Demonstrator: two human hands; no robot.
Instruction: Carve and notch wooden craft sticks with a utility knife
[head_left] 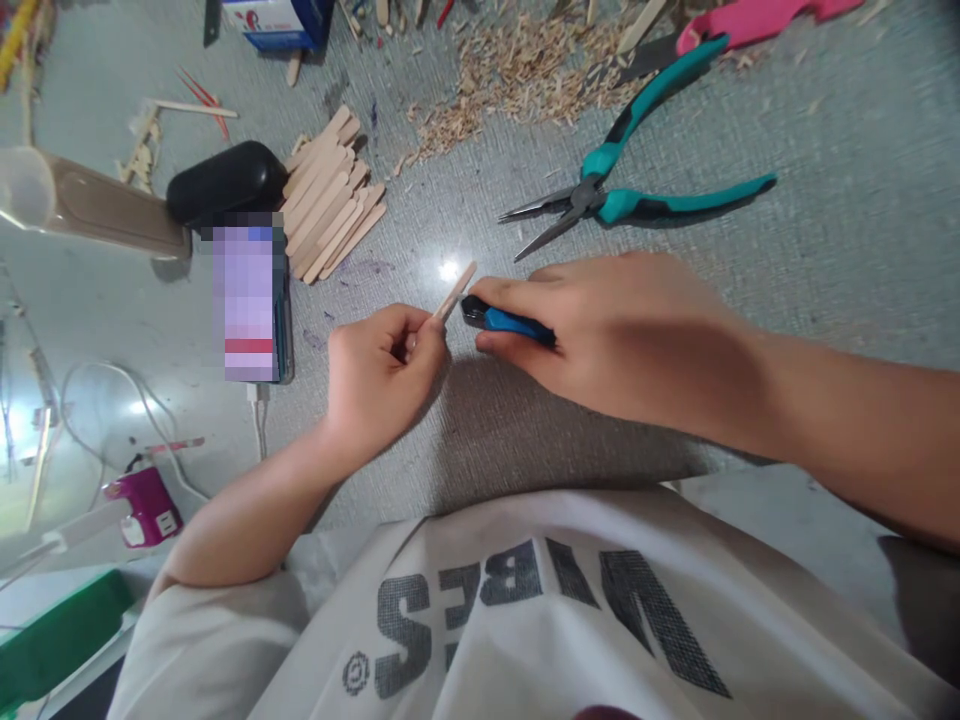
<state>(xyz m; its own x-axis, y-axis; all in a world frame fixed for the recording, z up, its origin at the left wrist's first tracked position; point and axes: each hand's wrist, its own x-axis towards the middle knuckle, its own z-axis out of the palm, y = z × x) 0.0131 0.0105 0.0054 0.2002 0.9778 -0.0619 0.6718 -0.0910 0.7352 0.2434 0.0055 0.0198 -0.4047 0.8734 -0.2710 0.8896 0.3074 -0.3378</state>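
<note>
Shirt (540,640) cloth lies nearest, pale, its big dark letters spelling VIBES upside down to the wearer, with one © mark by the S. Beyond it are two bare hands over one grey textured table (840,270). The left hand (382,380) comes in with its forearm slanting up from the lower left, fingers curled, thumb and forefinger pinched firmly on one flat wooden craft stick (456,290) that points up and to the right. The right hand (637,335) reaches in from the right, back upward and wrist nearly level, closed around one blue-and-black hand tool (514,323). The tool's dark head sits just beside the stick; whether they touch, and how far its jaws stand apart, cannot be told.

To the left are one purple plug adapter (150,508) and, farther up, one phone (251,300) with a cable plugged in, its screen blocked out and unreadable. Past the hands, one pair of teal-and-black needle-nose pliers (589,195) lies with jaws parted. Across from it is one overlapping pile of craft sticks (334,200), more than ten, beside one black case (229,185). Farthest are scattered wood shavings (510,80), one pink handle (750,28) and one blue-and-white box (277,22), its print too small to read.
</note>
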